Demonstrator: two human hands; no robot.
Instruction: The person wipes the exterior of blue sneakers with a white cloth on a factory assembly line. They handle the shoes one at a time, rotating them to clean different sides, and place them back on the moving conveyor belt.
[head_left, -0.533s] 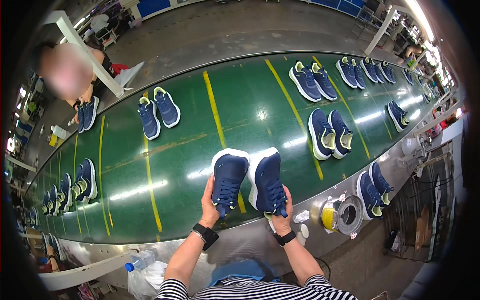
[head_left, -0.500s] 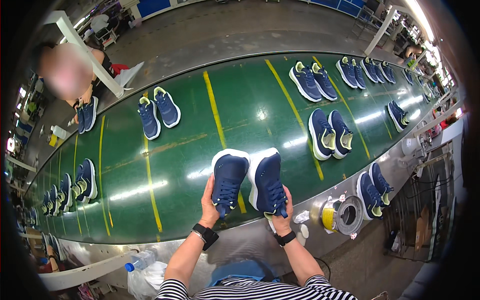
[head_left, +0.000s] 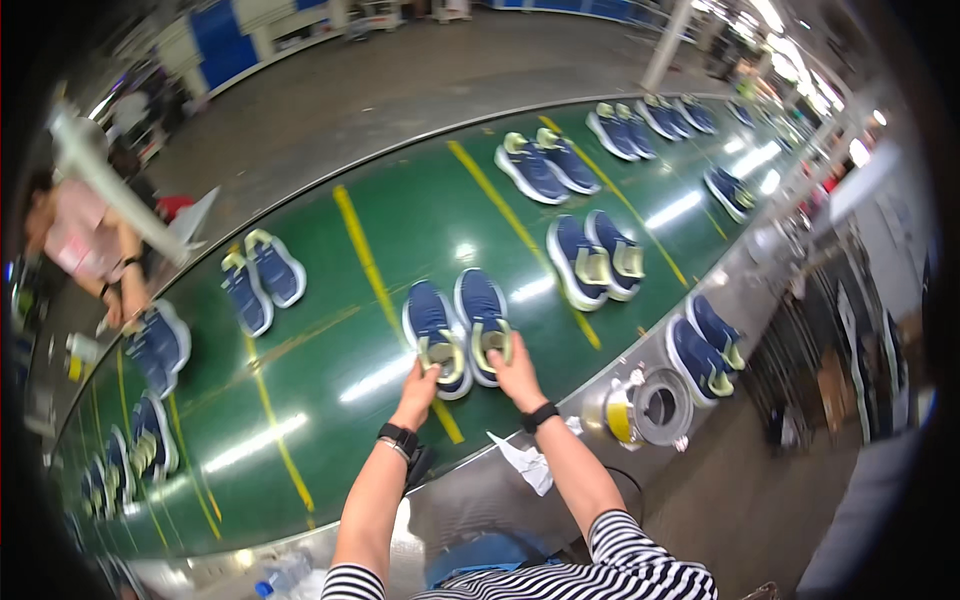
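Nearest, at the lower left, is a bottle (head_left: 283, 578). Paper (head_left: 525, 462) hangs at the metal ledge (head_left: 455, 500), with a spool (head_left: 662, 405) to its right and a shoe pair (head_left: 692, 360) just past that. The left hand (head_left: 414, 393) has its grip closed on the heel of the left shoe (head_left: 430, 308); the right hand (head_left: 514, 373) likewise has the right shoe (head_left: 481, 297), thumb at the collar. Both shoes are side by side, toes away; whether their soles touch the green belt (head_left: 420, 225) I cannot tell. Beyond, more pairs (head_left: 572, 250) stand on the belt. Across it at left, a co-worker (head_left: 85, 235) handles another pair (head_left: 158, 345).
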